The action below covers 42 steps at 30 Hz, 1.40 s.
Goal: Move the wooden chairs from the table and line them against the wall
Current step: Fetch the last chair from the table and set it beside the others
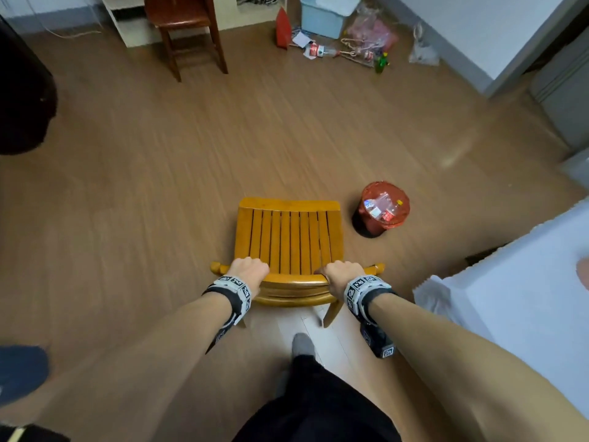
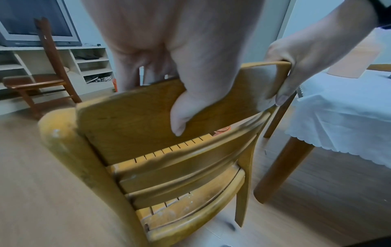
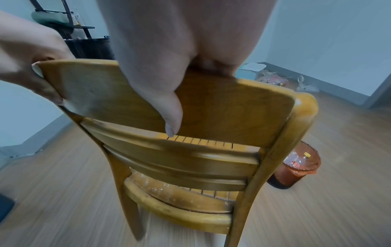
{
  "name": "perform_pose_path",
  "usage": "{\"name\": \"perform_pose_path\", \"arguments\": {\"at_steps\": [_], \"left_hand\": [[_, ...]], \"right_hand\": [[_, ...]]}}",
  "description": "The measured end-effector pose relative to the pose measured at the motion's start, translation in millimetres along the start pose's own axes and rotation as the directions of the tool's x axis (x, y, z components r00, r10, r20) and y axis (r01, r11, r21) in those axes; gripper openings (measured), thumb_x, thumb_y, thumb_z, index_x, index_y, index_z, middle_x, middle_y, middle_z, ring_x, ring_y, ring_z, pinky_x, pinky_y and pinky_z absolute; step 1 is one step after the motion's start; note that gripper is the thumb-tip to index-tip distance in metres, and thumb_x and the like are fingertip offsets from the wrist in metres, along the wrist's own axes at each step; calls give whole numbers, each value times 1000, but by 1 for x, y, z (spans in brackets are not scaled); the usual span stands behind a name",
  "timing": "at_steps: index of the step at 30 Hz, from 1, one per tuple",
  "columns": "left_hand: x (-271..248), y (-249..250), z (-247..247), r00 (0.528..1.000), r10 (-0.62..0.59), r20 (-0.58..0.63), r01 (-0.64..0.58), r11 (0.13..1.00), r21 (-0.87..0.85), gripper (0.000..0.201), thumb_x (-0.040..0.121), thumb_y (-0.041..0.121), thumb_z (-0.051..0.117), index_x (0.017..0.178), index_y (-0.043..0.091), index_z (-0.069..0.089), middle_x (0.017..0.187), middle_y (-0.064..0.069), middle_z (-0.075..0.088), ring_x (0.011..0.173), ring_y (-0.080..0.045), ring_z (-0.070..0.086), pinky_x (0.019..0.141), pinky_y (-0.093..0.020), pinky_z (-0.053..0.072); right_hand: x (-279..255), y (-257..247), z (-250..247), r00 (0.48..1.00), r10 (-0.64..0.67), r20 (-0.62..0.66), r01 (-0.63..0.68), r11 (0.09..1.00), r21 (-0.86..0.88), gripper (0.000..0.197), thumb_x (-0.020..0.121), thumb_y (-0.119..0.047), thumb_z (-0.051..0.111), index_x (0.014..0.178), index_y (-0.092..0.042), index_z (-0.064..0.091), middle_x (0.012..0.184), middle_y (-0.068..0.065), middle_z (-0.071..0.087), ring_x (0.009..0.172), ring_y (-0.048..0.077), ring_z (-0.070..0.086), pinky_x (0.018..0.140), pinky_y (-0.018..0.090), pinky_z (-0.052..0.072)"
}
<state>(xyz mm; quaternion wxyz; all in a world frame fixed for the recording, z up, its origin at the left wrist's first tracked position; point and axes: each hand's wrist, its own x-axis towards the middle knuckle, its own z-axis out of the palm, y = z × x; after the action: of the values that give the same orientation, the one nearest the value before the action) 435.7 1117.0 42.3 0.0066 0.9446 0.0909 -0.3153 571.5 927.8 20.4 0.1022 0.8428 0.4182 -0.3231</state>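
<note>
A light yellow wooden chair (image 1: 288, 237) with a slatted seat stands on the floor right in front of me, its back towards me. My left hand (image 1: 248, 272) grips the top rail of the backrest (image 2: 135, 117) near its left end, thumb down the rear face. My right hand (image 1: 342, 275) grips the same rail (image 3: 222, 107) near its right end, thumb on the rear face. A second, dark brown wooden chair (image 1: 186, 27) stands at the far side of the room by a white shelf unit (image 2: 91, 66).
A red-lined waste bin (image 1: 382, 208) sits on the floor just right of the chair. A table with a white cloth (image 1: 526, 282) is at my right. Clutter and a light blue tub (image 1: 325, 17) lie by the far wall. Open wood floor (image 1: 159, 154) lies ahead.
</note>
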Motion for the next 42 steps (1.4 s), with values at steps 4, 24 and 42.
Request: {"name": "perform_pose_path", "arguments": {"at_steps": [4,24,42], "left_hand": [[58,-39,-47,999,37,27,-39,997,64,27,92,18,65,119,19,61,117,-5,63,110,-27,59,87,-38,46],[384,-243,-308,934,336,-122,-312,933,182,43,91,16,64,134,19,59,125,-7,63,115,-29,58,91,-39,49],[624,-307,-524,755,652,-67,-571,704,423,46,91,11,65,136,18,57,123,-9,65,113,-30,59,92,-39,48]], "right_hand": [[54,13,-47,999,34,21,-34,999,20,34,97,-15,55,123,-34,66,94,-4,68,84,20,65,74,37,58],[322,95,-323,916,399,-33,-385,901,198,18,87,-21,61,103,-24,68,98,3,66,97,30,67,72,34,48],[464,162,-478,675,736,-48,-599,585,546,21,86,-21,62,105,-29,66,87,0,59,80,26,56,68,33,44]]}}
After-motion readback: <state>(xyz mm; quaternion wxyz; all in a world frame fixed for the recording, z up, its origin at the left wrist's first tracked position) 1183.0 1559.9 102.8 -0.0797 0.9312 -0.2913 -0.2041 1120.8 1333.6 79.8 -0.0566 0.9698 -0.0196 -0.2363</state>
